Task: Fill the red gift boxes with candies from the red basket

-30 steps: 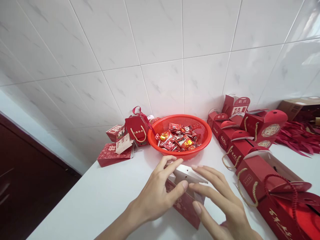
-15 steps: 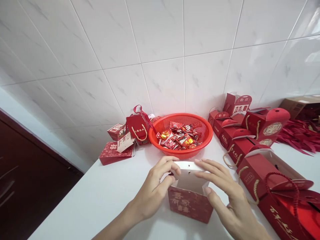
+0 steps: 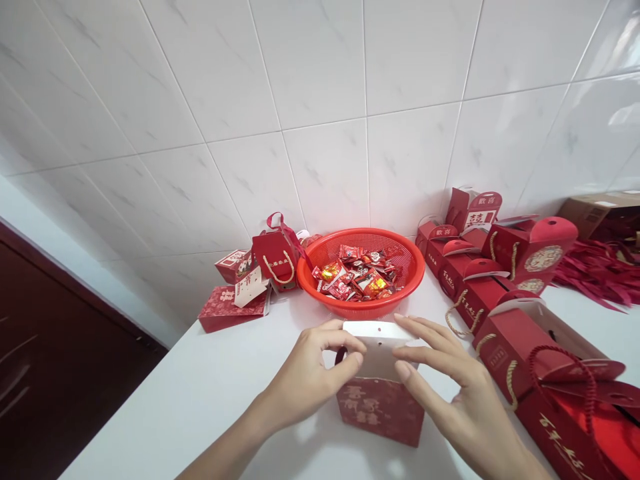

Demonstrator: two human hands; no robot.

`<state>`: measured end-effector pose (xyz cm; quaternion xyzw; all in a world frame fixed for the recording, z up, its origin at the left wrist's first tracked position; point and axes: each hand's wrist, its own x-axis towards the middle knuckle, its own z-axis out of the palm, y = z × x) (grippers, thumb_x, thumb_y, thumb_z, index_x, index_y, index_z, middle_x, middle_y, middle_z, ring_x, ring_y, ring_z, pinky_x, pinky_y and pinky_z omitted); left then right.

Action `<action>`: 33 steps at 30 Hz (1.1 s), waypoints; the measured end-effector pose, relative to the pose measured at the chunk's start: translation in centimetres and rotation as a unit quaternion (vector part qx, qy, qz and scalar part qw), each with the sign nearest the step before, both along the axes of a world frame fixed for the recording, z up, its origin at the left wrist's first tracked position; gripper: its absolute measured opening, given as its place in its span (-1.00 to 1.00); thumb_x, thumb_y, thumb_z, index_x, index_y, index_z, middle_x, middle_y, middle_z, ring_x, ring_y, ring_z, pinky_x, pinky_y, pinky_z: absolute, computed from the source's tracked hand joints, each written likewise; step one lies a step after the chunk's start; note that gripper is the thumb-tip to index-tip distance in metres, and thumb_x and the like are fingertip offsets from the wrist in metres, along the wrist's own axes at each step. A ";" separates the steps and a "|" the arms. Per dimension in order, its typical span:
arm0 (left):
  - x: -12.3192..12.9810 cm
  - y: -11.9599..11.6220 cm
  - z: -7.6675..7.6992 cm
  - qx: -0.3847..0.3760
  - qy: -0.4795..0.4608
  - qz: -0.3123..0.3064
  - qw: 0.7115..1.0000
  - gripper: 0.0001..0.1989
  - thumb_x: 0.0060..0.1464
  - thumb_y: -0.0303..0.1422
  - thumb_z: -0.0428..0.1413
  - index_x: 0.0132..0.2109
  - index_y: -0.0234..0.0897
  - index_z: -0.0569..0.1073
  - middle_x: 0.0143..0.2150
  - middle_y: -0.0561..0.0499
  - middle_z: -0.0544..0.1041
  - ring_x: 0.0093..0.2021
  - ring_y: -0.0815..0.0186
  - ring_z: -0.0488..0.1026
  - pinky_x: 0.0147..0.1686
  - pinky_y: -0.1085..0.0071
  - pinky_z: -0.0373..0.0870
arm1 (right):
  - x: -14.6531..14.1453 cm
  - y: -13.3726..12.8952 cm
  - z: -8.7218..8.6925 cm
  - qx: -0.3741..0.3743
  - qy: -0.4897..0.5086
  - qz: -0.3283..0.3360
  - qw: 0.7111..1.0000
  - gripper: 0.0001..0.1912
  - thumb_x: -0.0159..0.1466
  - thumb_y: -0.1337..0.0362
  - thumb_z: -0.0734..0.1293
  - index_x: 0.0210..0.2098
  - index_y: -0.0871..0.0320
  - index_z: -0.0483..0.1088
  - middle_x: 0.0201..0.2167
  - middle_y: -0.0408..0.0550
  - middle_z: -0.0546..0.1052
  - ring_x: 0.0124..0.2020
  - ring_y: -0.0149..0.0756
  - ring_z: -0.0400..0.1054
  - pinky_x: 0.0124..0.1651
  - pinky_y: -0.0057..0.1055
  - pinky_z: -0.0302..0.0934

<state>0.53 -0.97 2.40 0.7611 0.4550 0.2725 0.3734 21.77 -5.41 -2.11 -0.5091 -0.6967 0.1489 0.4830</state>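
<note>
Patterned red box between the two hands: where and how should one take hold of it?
Probably low on its two sides, squeezed inward from left and right together. The patterned red box stands with its open top up, so a low grip should leave the opening free; the raised white flap at the back looks thin and might bend.

Left hand (image 3: 317, 367) curls, thumb near index fingertip; right hand (image 3: 457, 383) has fingers spread, thumb apart. Left forearm (image 3: 225, 437) slants up from bottom edge.
</note>
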 end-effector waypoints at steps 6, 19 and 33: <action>0.0 0.3 0.3 -0.006 0.025 -0.008 1.000 -0.66 0.10 -0.45 0.00 -0.11 -0.14 0.63 -0.11 0.01 0.54 -0.13 0.24 0.49 -0.28 0.43 0.41 | 0.2 0.1 0.6 -0.033 0.020 0.004 0.999 -0.72 0.26 0.26 0.31 -0.13 -0.05 0.64 0.16 -0.03 0.55 0.19 0.03 0.43 0.14 0.09 0.39; -0.4 7.3 2.7 0.050 0.013 -0.119 0.992 -0.72 0.19 -0.24 0.12 -0.03 -0.16 0.62 0.11 -0.05 0.56 0.15 0.14 0.44 0.13 0.24 0.38 | 0.5 0.0 -1.6 -0.013 -0.025 0.016 0.999 -0.53 0.27 0.40 0.17 0.03 -0.05 0.56 0.28 -0.08 0.43 0.25 -0.10 0.38 0.19 -0.07 0.38; 1.9 19.3 -1.6 0.008 0.452 -0.105 0.886 -0.14 -0.21 -0.33 0.30 0.32 -0.17 0.34 0.42 -0.17 0.22 0.38 -0.08 0.17 0.27 0.15 0.22 | 0.4 0.4 -2.0 0.011 0.005 0.044 0.999 -0.62 0.28 0.36 0.25 -0.03 -0.05 0.59 0.24 -0.03 0.47 0.22 -0.10 0.41 0.15 -0.23 0.41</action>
